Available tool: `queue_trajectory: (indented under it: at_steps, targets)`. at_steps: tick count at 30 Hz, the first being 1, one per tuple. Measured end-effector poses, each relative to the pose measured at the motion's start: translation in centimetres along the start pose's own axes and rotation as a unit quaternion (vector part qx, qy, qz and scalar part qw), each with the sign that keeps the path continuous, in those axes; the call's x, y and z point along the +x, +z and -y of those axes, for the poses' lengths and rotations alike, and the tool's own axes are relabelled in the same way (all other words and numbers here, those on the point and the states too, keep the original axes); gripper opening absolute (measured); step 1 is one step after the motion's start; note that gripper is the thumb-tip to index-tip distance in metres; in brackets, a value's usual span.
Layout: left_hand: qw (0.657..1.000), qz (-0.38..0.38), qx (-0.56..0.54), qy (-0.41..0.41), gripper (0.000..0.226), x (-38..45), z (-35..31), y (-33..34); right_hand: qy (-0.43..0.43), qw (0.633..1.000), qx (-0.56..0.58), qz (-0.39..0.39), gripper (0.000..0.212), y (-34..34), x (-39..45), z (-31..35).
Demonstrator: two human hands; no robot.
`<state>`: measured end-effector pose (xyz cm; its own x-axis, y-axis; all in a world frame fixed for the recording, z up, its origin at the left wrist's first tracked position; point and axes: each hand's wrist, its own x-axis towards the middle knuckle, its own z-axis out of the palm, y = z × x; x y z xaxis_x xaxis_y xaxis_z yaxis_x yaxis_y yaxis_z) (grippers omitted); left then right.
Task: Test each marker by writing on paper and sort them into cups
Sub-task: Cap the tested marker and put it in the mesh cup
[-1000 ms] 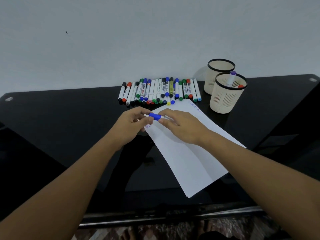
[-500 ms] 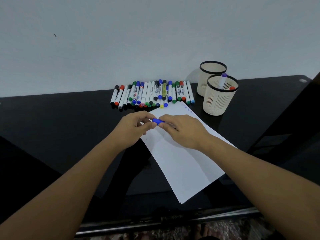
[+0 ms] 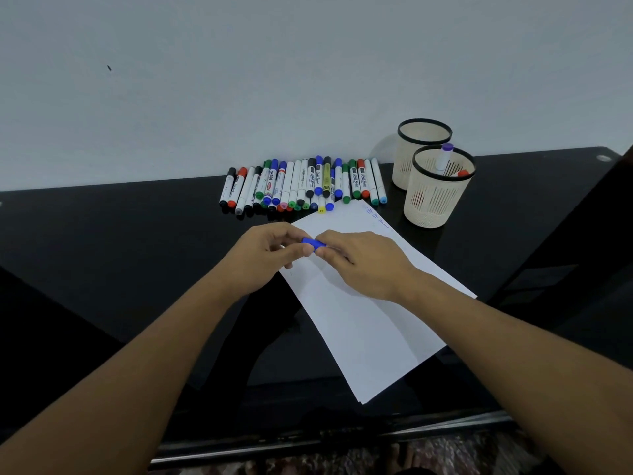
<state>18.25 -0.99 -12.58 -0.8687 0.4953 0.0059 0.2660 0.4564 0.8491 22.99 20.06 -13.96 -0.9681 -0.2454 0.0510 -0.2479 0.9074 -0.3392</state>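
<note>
A marker with a blue cap (image 3: 312,243) lies between both hands above the white paper (image 3: 363,317). My left hand (image 3: 263,258) pinches the blue cap end, and my right hand (image 3: 359,262) grips the marker's body, which its fingers hide. Faint blue test marks (image 3: 376,217) show near the paper's far edge. A row of several capped markers (image 3: 303,186) lies at the back of the table. The near cream cup (image 3: 436,190) holds a purple-capped and a red-capped marker. I see nothing in the far cream cup (image 3: 409,145) behind it.
The black glossy table (image 3: 120,241) runs to a white wall (image 3: 274,80) at the back. Its front edge (image 3: 308,440) is close below my forearms. Both cups stand at the back right, near the paper's far corner.
Both hands have stayed together on the marker over the paper. The blue cap showing between the fingers looks shorter than a second ago. The camera view has shifted a little.
</note>
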Motion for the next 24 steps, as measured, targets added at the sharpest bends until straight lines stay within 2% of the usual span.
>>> queue_trajectory:
  at_steps: [7,12,15,19,22,24]
  targets:
    - [1.000,0.010,-0.022,-0.010,0.010,-0.3,-0.3,-0.1,0.008,0.998,-0.044,-0.033,0.044,0.4,-0.1,0.1]
    - [0.999,0.000,-0.027,-0.027,0.009,-0.3,0.0,-0.2,0.012,0.999,-0.045,-0.020,0.047,0.3,-0.4,-0.1]
    - [0.997,-0.042,-0.053,-0.044,0.013,-0.4,0.3,-0.5,0.050,0.998,0.025,-0.026,0.045,0.3,-0.6,-0.7]
    - [0.994,-0.053,-0.073,-0.061,0.027,-0.8,0.8,-0.9,0.111,0.976,0.181,-0.049,0.020,0.1,-0.2,-1.0]
    - [0.994,-0.061,-0.070,-0.064,0.024,-0.8,1.1,-0.7,0.132,0.937,0.315,-0.067,0.024,0.1,0.5,-0.2]
    - [0.992,-0.073,-0.074,-0.068,0.020,-0.8,1.3,-0.7,0.143,0.922,0.350,-0.083,0.031,0.2,0.8,0.2]
